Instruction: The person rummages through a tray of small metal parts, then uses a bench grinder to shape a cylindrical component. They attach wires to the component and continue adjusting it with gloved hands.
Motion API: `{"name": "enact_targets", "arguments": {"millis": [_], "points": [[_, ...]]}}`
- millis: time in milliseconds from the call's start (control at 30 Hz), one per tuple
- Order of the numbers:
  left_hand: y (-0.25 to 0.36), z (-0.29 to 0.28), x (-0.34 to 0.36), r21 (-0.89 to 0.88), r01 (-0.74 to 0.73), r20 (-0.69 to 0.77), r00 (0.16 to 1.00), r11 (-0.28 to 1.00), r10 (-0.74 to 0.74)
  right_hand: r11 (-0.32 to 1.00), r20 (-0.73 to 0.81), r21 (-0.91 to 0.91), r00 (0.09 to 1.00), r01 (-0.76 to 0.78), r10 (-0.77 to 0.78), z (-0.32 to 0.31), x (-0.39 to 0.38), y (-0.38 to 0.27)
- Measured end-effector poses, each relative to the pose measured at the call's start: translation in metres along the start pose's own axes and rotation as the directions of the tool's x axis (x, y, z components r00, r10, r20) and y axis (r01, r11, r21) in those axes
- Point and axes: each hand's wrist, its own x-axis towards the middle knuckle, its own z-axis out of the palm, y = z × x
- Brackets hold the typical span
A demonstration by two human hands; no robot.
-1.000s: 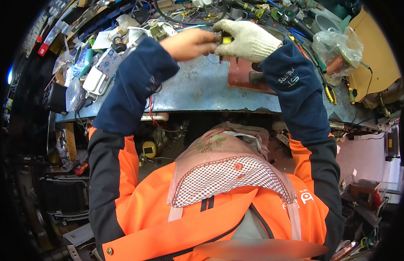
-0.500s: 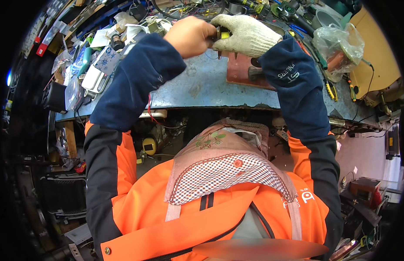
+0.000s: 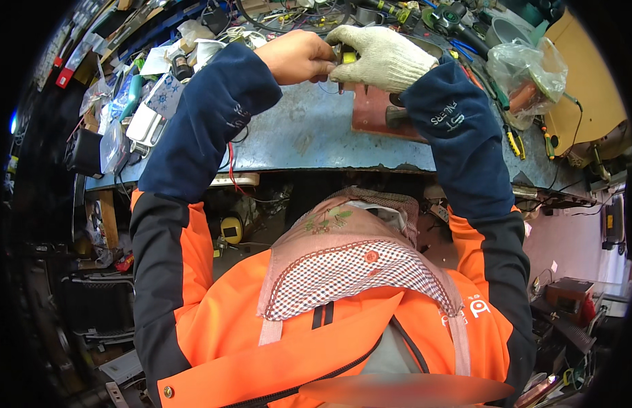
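Over the far side of the blue workbench (image 3: 309, 136), my two hands meet at a small dark metal part with a yellow middle (image 3: 348, 58). My right hand (image 3: 387, 60), in a white knitted glove, is closed round it with thumb and fingers. My bare left hand (image 3: 295, 57) pinches at the part's left side, fingertips close to the glove. A thin blue wire (image 3: 325, 88) hangs below the fingers. Much of the part is covered by the glove. Beneath my right hand lies a reddish-brown board (image 3: 373, 115) with a dark metal piece (image 3: 397, 117) on it.
Packets, a white device (image 3: 147, 125) and other clutter crowd the bench's left. To the right are yellow-handled pliers (image 3: 514, 141), a screwdriver (image 3: 551, 144), a clear plastic bag (image 3: 530, 75) and a grey bowl (image 3: 509, 32). Red wires (image 3: 232, 166) hang over the front edge.
My left hand has shifted slightly, its fingertips now lower against the part. My left sleeve has moved a little up and left. The right hand keeps its grip, nearly in place.
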Motion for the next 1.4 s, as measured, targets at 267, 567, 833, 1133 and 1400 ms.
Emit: {"name": "enact_targets", "arguments": {"millis": [267, 567, 833, 1133, 1400], "points": [[-0.010, 0.040, -0.017, 0.380, -0.145, -0.415, 0.856, 0.914, 0.309, 0.992, 0.031, 0.102, 0.997, -0.077, 0.074, -0.004, -0.003, -0.009], [-0.022, 0.038, -0.010, -0.316, -0.212, -0.261, 0.957, 0.925, 0.130, 0.836, -0.767, 0.479, 0.592, 0.268, 0.249, -0.043, -0.090, -0.037], [-0.020, -0.001, 0.022, -0.281, -0.318, -0.083, 0.948, 0.905, 0.308, 0.708, -0.393, 0.652, 0.679, -0.270, 0.620, 0.101, -0.170, -0.047], [-0.004, 0.009, 0.034, -0.258, -0.266, -0.080, 0.964, 0.929, 0.254, 0.920, -0.585, 0.222, 0.711, -0.323, 0.391, 0.153, -0.153, -0.031], [0.001, 0.001, 0.015, -0.096, -0.404, -0.151, 0.909, 0.910, 0.388, 0.957, -0.642, 0.040, 0.727, -0.287, 0.244, 0.156, -0.150, -0.033]]}}
